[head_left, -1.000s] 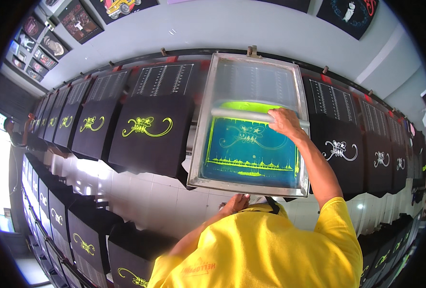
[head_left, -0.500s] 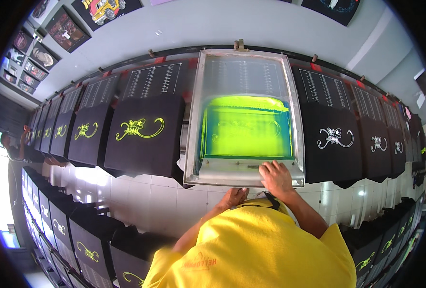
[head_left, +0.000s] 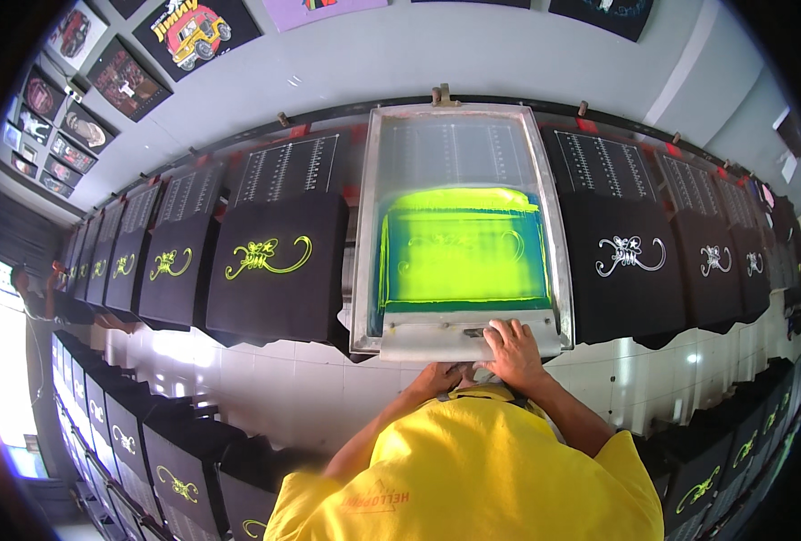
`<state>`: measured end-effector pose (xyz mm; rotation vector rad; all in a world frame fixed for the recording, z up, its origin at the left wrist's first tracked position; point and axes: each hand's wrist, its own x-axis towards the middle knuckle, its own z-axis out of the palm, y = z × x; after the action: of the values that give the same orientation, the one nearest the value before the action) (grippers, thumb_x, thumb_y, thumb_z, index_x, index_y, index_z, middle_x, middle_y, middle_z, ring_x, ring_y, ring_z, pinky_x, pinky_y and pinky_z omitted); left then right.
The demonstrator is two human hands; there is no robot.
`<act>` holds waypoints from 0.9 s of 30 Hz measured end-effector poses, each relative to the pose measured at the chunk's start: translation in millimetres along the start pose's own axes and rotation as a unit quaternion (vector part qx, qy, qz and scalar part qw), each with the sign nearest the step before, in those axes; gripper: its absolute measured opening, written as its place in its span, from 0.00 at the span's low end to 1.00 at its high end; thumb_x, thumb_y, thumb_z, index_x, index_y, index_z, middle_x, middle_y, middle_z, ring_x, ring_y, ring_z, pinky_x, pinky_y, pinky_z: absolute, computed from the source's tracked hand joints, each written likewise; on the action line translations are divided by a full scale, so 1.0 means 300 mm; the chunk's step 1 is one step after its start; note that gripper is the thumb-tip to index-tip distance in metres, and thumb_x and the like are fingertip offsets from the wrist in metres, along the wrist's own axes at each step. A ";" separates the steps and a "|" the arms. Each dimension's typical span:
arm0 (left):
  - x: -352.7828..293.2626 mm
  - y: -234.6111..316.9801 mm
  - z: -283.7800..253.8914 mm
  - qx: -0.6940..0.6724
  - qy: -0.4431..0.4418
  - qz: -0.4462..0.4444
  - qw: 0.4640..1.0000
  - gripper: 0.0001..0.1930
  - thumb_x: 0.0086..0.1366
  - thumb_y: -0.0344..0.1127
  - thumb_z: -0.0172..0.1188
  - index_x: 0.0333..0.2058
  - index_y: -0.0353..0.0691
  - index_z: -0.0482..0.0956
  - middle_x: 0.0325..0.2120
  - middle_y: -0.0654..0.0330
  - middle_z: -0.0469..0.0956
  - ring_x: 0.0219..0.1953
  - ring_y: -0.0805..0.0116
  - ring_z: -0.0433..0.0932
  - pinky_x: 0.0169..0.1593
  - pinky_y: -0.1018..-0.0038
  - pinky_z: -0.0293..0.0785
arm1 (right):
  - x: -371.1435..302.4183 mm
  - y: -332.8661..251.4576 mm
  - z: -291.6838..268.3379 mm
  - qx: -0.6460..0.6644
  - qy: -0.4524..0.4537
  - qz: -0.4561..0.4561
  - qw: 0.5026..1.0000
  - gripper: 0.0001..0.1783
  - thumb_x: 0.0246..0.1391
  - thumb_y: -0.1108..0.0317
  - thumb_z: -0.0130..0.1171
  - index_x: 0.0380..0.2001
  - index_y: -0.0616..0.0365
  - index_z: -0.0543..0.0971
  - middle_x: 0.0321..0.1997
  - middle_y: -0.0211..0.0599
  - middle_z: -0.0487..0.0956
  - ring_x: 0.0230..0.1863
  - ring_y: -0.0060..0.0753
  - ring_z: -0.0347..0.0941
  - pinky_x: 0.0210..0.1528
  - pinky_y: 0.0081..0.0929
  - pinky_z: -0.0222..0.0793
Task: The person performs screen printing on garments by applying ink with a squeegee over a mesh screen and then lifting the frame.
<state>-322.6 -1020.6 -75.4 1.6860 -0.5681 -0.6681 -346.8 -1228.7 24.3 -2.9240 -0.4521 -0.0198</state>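
At the near end of the framed screen [head_left: 552, 225], the right hand's [head_left: 514, 357] grip holds a squeegee [head_left: 423, 335], likely stiff, best taken mid-bar; the left hand's [head_left: 438, 377] grip is unclear.

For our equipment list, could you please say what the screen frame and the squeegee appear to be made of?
The screen frame looks like bare metal, perhaps aluminium, from its worn silver-grey sheen. The squeegee seems satin metal, being smooth and pale grey, though plastic is possible.
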 end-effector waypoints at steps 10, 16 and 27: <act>-0.140 0.137 -0.454 0.071 0.360 -0.068 0.928 0.13 0.69 0.34 0.51 0.44 0.34 0.80 0.24 0.58 0.81 0.25 0.67 0.80 0.28 0.70 0.74 | -0.120 0.363 0.015 0.017 0.259 0.254 0.932 0.16 0.61 0.70 0.52 0.51 0.62 0.71 0.51 0.51 0.75 0.51 0.56 0.72 0.55 0.46 0.68; -0.112 -0.084 -0.555 0.332 0.341 -0.099 0.874 0.11 0.65 0.35 0.54 0.35 0.34 0.80 0.25 0.44 0.77 0.30 0.39 0.76 0.36 0.57 0.73 | -0.148 0.472 0.134 0.121 0.246 0.311 0.910 0.16 0.61 0.74 0.49 0.51 0.62 0.73 0.49 0.53 0.78 0.49 0.57 0.75 0.53 0.43 0.71; -0.111 -0.143 -0.599 0.224 0.373 -0.155 0.887 0.14 0.62 0.44 0.61 0.34 0.38 0.83 0.16 0.50 0.74 0.19 0.56 0.74 0.28 0.66 0.69 | -0.134 0.558 0.260 0.258 0.346 0.356 0.829 0.09 0.58 0.78 0.53 0.41 0.67 0.80 0.30 0.32 0.79 0.30 0.19 0.70 0.36 0.20 0.69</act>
<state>-220.7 -863.2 -84.4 2.3135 0.1243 -0.0511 -336.0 -1383.4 -83.8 -2.1496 0.6473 -0.6999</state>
